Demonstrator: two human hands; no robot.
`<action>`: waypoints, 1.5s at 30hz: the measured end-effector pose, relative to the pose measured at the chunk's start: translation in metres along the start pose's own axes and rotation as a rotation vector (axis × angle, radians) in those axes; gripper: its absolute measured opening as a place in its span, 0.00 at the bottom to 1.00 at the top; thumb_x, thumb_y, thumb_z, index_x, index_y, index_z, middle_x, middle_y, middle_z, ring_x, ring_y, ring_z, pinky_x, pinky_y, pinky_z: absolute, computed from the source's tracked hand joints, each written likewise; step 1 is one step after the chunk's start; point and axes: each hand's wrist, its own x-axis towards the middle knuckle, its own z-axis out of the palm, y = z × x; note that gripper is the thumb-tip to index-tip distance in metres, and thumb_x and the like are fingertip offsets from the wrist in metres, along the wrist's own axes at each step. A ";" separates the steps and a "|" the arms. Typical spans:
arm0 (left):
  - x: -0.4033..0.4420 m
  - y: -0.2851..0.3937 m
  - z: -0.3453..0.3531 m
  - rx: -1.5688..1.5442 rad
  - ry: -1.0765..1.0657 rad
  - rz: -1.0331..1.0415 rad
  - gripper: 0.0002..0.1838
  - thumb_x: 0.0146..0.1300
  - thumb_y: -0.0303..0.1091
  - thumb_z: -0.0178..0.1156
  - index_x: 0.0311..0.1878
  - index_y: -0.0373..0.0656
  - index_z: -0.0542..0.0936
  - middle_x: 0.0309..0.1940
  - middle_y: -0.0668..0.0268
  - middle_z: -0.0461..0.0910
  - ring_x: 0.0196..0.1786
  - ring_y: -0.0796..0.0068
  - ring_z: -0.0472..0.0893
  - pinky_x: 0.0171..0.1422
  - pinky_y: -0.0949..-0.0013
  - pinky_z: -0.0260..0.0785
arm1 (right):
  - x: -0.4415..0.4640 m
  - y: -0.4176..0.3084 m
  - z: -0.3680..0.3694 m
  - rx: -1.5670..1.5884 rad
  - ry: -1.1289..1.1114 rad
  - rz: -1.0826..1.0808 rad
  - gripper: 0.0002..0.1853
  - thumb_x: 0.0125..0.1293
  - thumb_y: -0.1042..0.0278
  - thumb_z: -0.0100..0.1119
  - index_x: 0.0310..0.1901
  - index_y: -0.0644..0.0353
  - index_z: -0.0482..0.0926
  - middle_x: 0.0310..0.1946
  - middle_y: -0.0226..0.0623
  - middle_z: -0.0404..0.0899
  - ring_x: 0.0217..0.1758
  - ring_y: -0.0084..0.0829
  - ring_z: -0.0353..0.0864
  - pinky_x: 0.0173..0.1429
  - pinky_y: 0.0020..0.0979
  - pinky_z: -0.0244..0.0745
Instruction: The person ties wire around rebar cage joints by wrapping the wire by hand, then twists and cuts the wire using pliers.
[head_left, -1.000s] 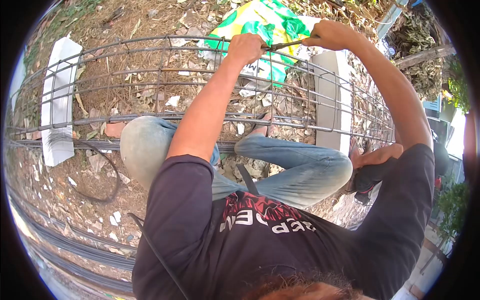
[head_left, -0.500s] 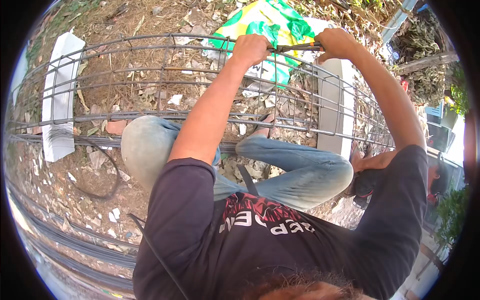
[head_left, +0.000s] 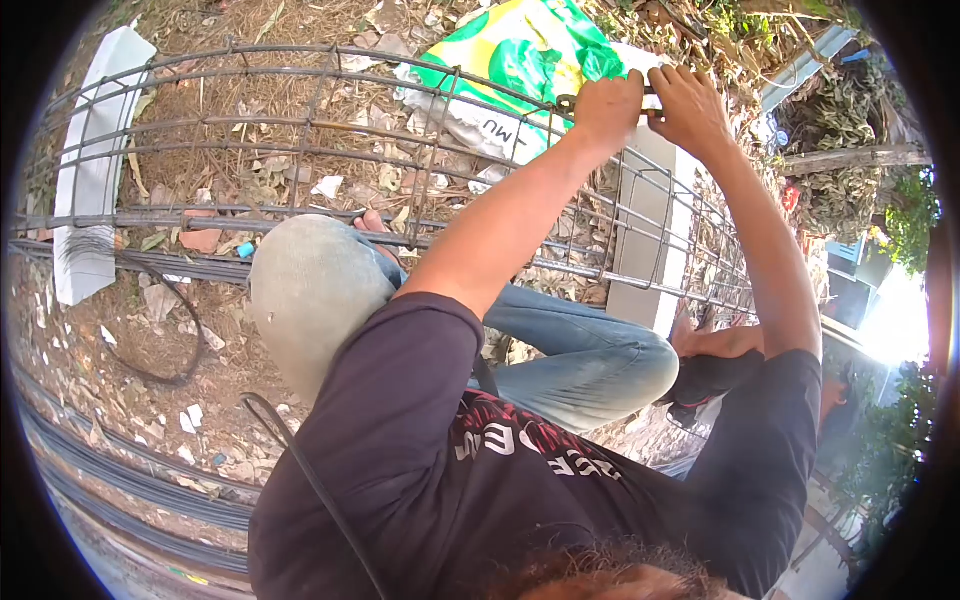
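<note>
In the head view, the left hand [head_left: 608,108] is closed around a dark metal hand tool [head_left: 567,103] at the upper centre of the frame, and the right hand [head_left: 692,108] is curled at the tool's handle end, its exact grip partly hidden. The tool's head lies by the top bar of a long cage of thin, dark steel bars [head_left: 375,125] spanning the upper half, beside a green, yellow and white printed plastic sheet [head_left: 520,65].

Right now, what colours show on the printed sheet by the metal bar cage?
The printed sheet is green, yellow and white, seen best in the head view.
</note>
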 end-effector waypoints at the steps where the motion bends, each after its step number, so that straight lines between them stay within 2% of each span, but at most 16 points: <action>1: 0.007 -0.002 -0.010 -0.064 -0.032 -0.031 0.25 0.57 0.34 0.72 0.55 0.34 0.76 0.38 0.51 0.88 0.45 0.50 0.90 0.51 0.50 0.82 | -0.008 0.004 0.007 -0.091 0.203 -0.053 0.21 0.60 0.69 0.69 0.55 0.58 0.79 0.47 0.39 0.85 0.58 0.39 0.84 0.62 0.41 0.79; 2: 0.012 -0.004 -0.017 -0.122 -0.059 -0.060 0.19 0.58 0.30 0.69 0.51 0.35 0.78 0.37 0.51 0.89 0.43 0.50 0.90 0.50 0.50 0.83 | -0.012 0.007 0.014 -0.180 0.416 -0.106 0.20 0.61 0.70 0.67 0.55 0.57 0.78 0.51 0.39 0.84 0.62 0.37 0.82 0.65 0.39 0.77; 6: 0.014 -0.009 -0.019 -0.146 -0.037 -0.028 0.18 0.57 0.31 0.69 0.49 0.34 0.79 0.34 0.49 0.88 0.39 0.49 0.90 0.42 0.51 0.84 | 0.011 0.014 0.014 -0.081 0.170 -0.070 0.09 0.65 0.72 0.64 0.46 0.57 0.77 0.48 0.34 0.81 0.59 0.36 0.79 0.62 0.41 0.75; 11: -0.013 0.012 -0.017 0.123 0.066 0.030 0.28 0.63 0.35 0.67 0.66 0.38 0.76 0.53 0.57 0.79 0.60 0.55 0.77 0.66 0.49 0.65 | -0.008 0.019 0.053 0.267 0.028 0.011 0.13 0.63 0.67 0.70 0.45 0.57 0.77 0.39 0.40 0.80 0.47 0.47 0.84 0.52 0.47 0.79; 18: -0.011 0.008 -0.006 0.139 0.105 0.015 0.24 0.66 0.37 0.66 0.63 0.42 0.76 0.51 0.61 0.79 0.56 0.59 0.80 0.64 0.53 0.68 | 0.020 0.019 -0.004 0.166 -0.025 -0.019 0.10 0.65 0.63 0.68 0.44 0.56 0.84 0.38 0.39 0.84 0.47 0.45 0.85 0.54 0.47 0.79; 22: 0.003 -0.002 -0.015 -0.109 -0.232 -0.046 0.14 0.62 0.45 0.70 0.43 0.45 0.89 0.35 0.57 0.87 0.44 0.55 0.89 0.47 0.51 0.80 | 0.032 0.019 -0.019 0.361 -0.513 -0.021 0.16 0.58 0.56 0.71 0.36 0.62 0.88 0.30 0.48 0.87 0.34 0.51 0.87 0.43 0.50 0.82; 23: 0.005 -0.005 -0.006 -0.109 -0.124 -0.048 0.14 0.59 0.47 0.72 0.34 0.46 0.91 0.30 0.53 0.88 0.38 0.54 0.90 0.39 0.50 0.82 | 0.033 0.024 -0.018 0.311 -0.680 0.093 0.16 0.61 0.56 0.71 0.41 0.62 0.89 0.37 0.48 0.87 0.41 0.51 0.87 0.51 0.48 0.81; 24: 0.010 -0.009 -0.008 -0.155 -0.117 -0.062 0.15 0.57 0.48 0.72 0.35 0.46 0.91 0.31 0.53 0.88 0.38 0.53 0.90 0.39 0.50 0.82 | 0.033 0.012 -0.038 0.216 -0.669 0.126 0.18 0.60 0.58 0.73 0.48 0.59 0.88 0.43 0.46 0.87 0.47 0.48 0.87 0.55 0.45 0.81; 27: 0.026 -0.025 -0.027 -0.328 -0.129 -0.054 0.18 0.52 0.48 0.75 0.35 0.42 0.91 0.28 0.57 0.88 0.30 0.60 0.88 0.34 0.58 0.81 | 0.023 0.005 -0.049 -0.032 0.017 -0.109 0.22 0.60 0.63 0.71 0.56 0.54 0.82 0.46 0.38 0.85 0.56 0.37 0.84 0.64 0.40 0.77; 29: 0.035 -0.040 -0.051 -0.683 -0.402 -0.091 0.18 0.51 0.47 0.78 0.32 0.39 0.90 0.25 0.60 0.86 0.28 0.67 0.86 0.33 0.64 0.78 | 0.018 0.010 -0.045 -0.320 0.438 -0.308 0.23 0.62 0.68 0.68 0.60 0.51 0.78 0.50 0.34 0.82 0.61 0.35 0.80 0.69 0.39 0.73; 31: 0.037 -0.041 -0.053 -0.954 -0.537 -0.150 0.18 0.47 0.45 0.81 0.23 0.39 0.87 0.17 0.65 0.82 0.18 0.78 0.80 0.25 0.74 0.73 | 0.019 0.009 -0.038 -0.239 0.317 -0.282 0.19 0.64 0.71 0.65 0.57 0.51 0.79 0.49 0.32 0.80 0.60 0.35 0.79 0.69 0.40 0.72; 32: 0.037 -0.041 -0.052 -0.892 -0.516 -0.131 0.22 0.47 0.48 0.83 0.28 0.37 0.87 0.24 0.60 0.87 0.25 0.72 0.85 0.31 0.68 0.77 | 0.024 0.013 -0.036 -0.205 0.267 -0.267 0.17 0.65 0.73 0.63 0.55 0.52 0.79 0.48 0.31 0.79 0.59 0.35 0.78 0.69 0.40 0.72; 37: -0.002 0.001 -0.005 -0.019 0.392 0.051 0.23 0.54 0.40 0.77 0.52 0.43 0.82 0.40 0.60 0.84 0.46 0.60 0.85 0.51 0.53 0.75 | 0.029 0.022 -0.036 0.078 -0.250 -0.038 0.14 0.57 0.64 0.71 0.43 0.61 0.86 0.30 0.41 0.85 0.36 0.41 0.86 0.48 0.42 0.82; 41: -0.010 0.009 -0.003 -0.157 0.170 0.024 0.16 0.57 0.42 0.75 0.45 0.47 0.85 0.33 0.63 0.85 0.41 0.58 0.86 0.46 0.54 0.77 | 0.036 0.028 -0.037 0.510 -0.849 0.250 0.18 0.54 0.56 0.75 0.36 0.64 0.90 0.28 0.44 0.87 0.33 0.42 0.87 0.43 0.41 0.80; 44: 0.001 0.003 -0.013 -0.217 -0.108 -0.033 0.15 0.54 0.46 0.75 0.38 0.46 0.88 0.29 0.61 0.87 0.38 0.58 0.89 0.43 0.55 0.79 | 0.024 0.025 -0.038 0.761 -0.835 0.363 0.18 0.53 0.57 0.75 0.33 0.67 0.89 0.24 0.43 0.86 0.29 0.42 0.86 0.41 0.42 0.80; 45: 0.004 0.004 -0.015 -0.219 -0.134 -0.061 0.15 0.53 0.47 0.75 0.36 0.45 0.89 0.28 0.60 0.87 0.38 0.58 0.89 0.42 0.56 0.80 | 0.023 0.008 -0.064 0.431 -0.679 0.151 0.20 0.55 0.59 0.76 0.44 0.65 0.89 0.35 0.40 0.88 0.41 0.40 0.87 0.51 0.41 0.81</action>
